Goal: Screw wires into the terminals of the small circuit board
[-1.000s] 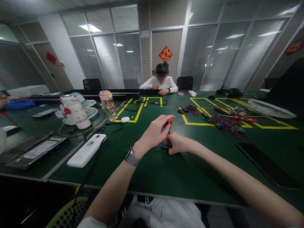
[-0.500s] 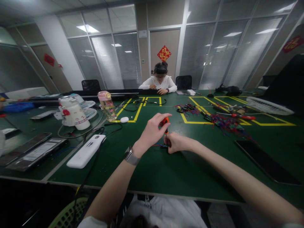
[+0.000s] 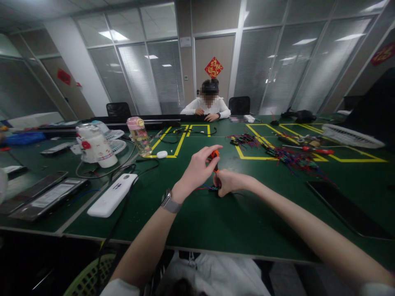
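- Two bare hands meet over the green table [image 3: 197,222], a matte, felt-like top marked with yellow tape lines.
- Left hand [image 3: 197,170], a metal-banded watch [image 3: 169,202] on its wrist, is closed with thumb and fingertips around the orange handle of a small screwdriver [image 3: 215,156], held upright.
- Right hand [image 3: 228,182] is curled tight on a small dark connector [image 3: 213,189] with thin red and blue wires trailing from it; the connector rests on the table directly under the screwdriver, its tip hidden between the two hands.
- Left of the screwdriver lies a smooth white oblong power bank [image 3: 111,195] with a dark mark too small to read, a black cable running from it.
- Farther left of the screwdriver stand a clear bottle with a pink lid [image 3: 140,136] and a rounded white jug [image 3: 94,144] with red trim.
- Right of the screwdriver, a tangle of coloured wires [image 3: 293,161] and a red-handled screwdriver [image 3: 314,150] lie apart from the hands.
- Beyond the screwdriver, a person in white [image 3: 207,107] sits at the table's far edge under a red diamond sign [image 3: 214,68] with gold characters, unreadable.
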